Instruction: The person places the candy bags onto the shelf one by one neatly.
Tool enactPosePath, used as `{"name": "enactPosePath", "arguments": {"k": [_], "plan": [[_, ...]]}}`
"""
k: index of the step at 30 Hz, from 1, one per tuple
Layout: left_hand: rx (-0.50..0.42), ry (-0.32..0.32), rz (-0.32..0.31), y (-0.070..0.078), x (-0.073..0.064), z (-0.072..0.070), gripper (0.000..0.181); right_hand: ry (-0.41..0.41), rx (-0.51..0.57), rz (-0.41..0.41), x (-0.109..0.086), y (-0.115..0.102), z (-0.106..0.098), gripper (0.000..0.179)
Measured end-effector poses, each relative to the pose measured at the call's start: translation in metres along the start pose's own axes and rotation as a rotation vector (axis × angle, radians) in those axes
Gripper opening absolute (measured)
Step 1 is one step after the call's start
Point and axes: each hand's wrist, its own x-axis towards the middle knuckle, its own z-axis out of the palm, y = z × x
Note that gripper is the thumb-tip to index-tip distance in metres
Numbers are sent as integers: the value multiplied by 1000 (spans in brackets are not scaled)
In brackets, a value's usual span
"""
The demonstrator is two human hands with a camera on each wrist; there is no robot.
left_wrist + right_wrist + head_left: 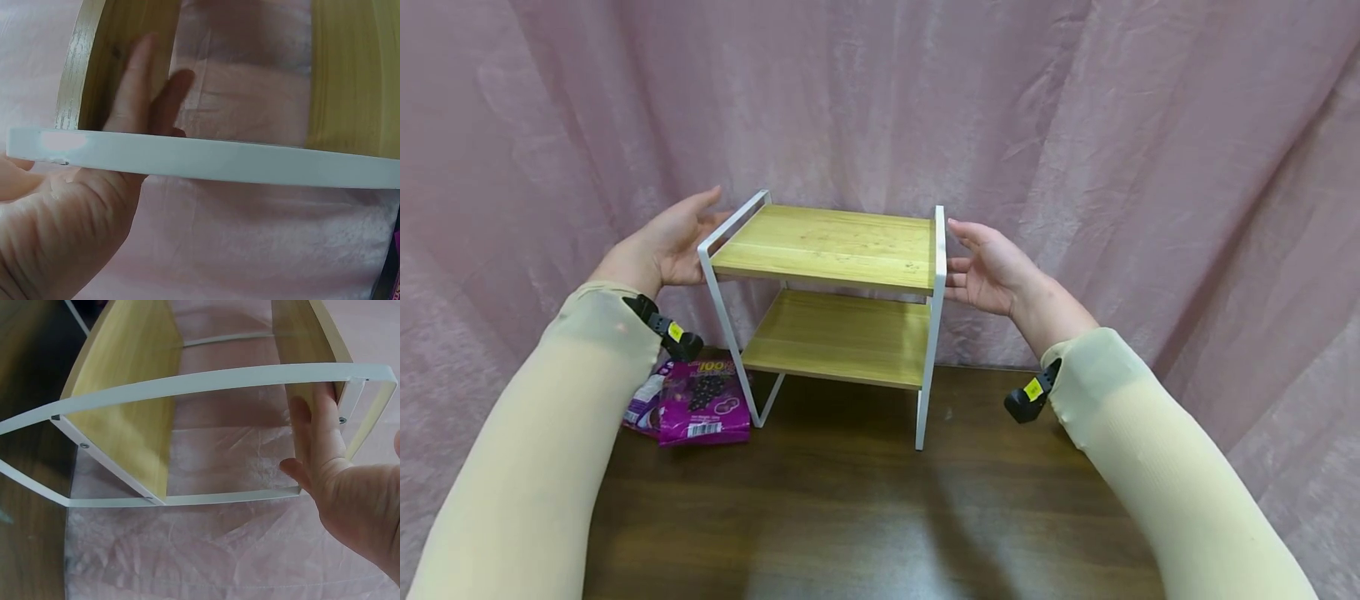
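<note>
A small two-tier shelf stands between the hands, with a pale wooden top board, a lower board and a white metal frame. At its left side, my left hand has its fingers reaching through the frame beneath the top board. The left wrist view shows those fingers nearly straight, passing behind the white bar. My right hand is at the opposite side. Its extended fingers lie under the top board in the right wrist view, and the thumb is up beside the frame.
Purple snack bags lie on the dark wooden table, right by the shelf's left leg. A pink curtain hangs close behind the shelf. Black wrist cameras are strapped over the sleeves.
</note>
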Motion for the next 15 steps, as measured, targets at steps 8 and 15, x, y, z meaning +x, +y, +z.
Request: {"name": "enactPosePath", "arguments": {"k": [8,15], "plan": [[-1,62,10,0,2,1,69,36,-59,-5,2,-4,3,69],[-74,112,10,-3,2,0,58,41,-100,7,3,-5,3,76]]}}
